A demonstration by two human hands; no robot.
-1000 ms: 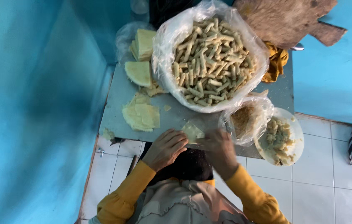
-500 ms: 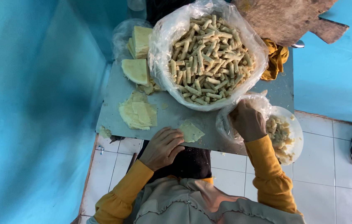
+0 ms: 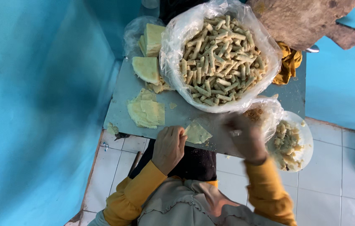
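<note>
The left hand (image 3: pixel 169 147) lay flat with its fingertips pinning a pale triangular dough wrapper (image 3: pixel 197 133) at the near edge of the grey metal surface (image 3: pixel 119 109). The right hand (image 3: pixel 244 136) was blurred, so I could not tell whether it gripped anything; it hovered beside the clear plastic bag of crumbly filling (image 3: pixel 265 114). So close to the edge, the thin sheet risked slipping off or tearing under pressure, and filling could have spilled onto the white tiled floor (image 3: pixel 332 184).
</note>
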